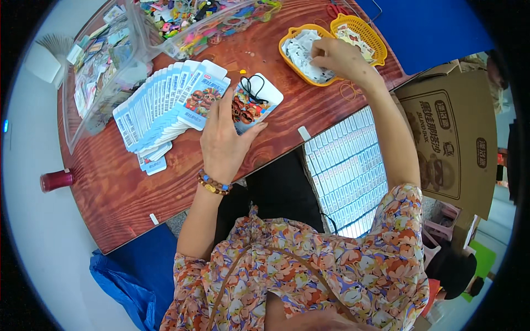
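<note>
My left hand (pixel 223 140) holds a small printed card packet (pixel 254 102) with a black cord loop on top, just above the wooden table (pixel 121 187). To its left lies a fanned row of similar white and blue card packets (pixel 165 105). My right hand (pixel 337 55) reaches into an orange plastic basket (pixel 290 41) of small white packets, fingers closed on some of them. A second yellow basket (pixel 361 33) sits beside it. A bead bracelet circles my left wrist.
Clear plastic tubs (pixel 105 60) of colourful small items stand at the table's far left and back. A box of stacked white packets (pixel 348 165) sits by my right side, a brown cardboard box (pixel 452 138) beyond it. A red cup (pixel 55 180) stands left.
</note>
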Tool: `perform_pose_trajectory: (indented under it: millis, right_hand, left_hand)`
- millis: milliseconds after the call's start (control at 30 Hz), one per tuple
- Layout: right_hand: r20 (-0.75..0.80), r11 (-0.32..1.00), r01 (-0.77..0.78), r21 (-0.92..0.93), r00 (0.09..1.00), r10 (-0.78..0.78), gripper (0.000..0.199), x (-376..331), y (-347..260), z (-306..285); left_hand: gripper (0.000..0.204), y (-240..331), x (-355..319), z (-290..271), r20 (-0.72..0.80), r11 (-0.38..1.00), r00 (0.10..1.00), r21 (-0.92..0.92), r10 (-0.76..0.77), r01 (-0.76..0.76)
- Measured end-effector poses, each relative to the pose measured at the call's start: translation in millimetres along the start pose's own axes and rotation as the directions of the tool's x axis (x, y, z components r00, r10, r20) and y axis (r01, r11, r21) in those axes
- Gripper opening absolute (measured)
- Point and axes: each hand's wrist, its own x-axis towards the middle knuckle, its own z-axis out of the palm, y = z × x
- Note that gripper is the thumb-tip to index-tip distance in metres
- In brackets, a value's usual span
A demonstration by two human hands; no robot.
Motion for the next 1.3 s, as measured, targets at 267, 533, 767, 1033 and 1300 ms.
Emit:
perform_pose_trajectory:
  millis: [267, 533, 767, 1033, 1300]
  right_hand:
    - [0.118, 0.869, -0.086, 0.488, 0.992, 0.032, 0.011, 2.3, 28.0, 1.7]
    - [-0.015, 0.788, -0.04, 0.615, 0.998, 0.063, 0.019, -0.1, 40.6, 5.0]
    - [-0.117, 0.851, 0.016, 0.525, 0.992, 0.054, 0.018, 3.9, 43.4, -0.3]
    - [-0.155, 0.77, 0.045, 0.636, 0.985, 0.07, 0.012, 11.7, 60.2, -6.4]
    - [0.033, 0.887, -0.058, 0.458, 0.998, 0.048, 0.012, -1.6, 46.4, -15.3]
  left_hand:
    - [0.083, 3.5, 1.0, 3.7, 0.034, 0.999, 0.998, -0.013, 0.046, -0.046]
    - [0.083, 6.4, 0.7, 1.8, 0.051, 0.998, 0.998, -0.046, 0.037, -0.035]
    - [0.082, 4.6, -1.4, 1.1, 0.071, 0.997, 0.997, -0.07, 0.032, -0.027]
    - [0.084, 7.8, 1.3, 1.8, 0.079, 0.994, 0.996, -0.103, 0.03, -0.022]
    - [0.084, 3.5, 0.3, 2.5, 0.079, 0.994, 0.995, -0.095, 0.058, -0.051]
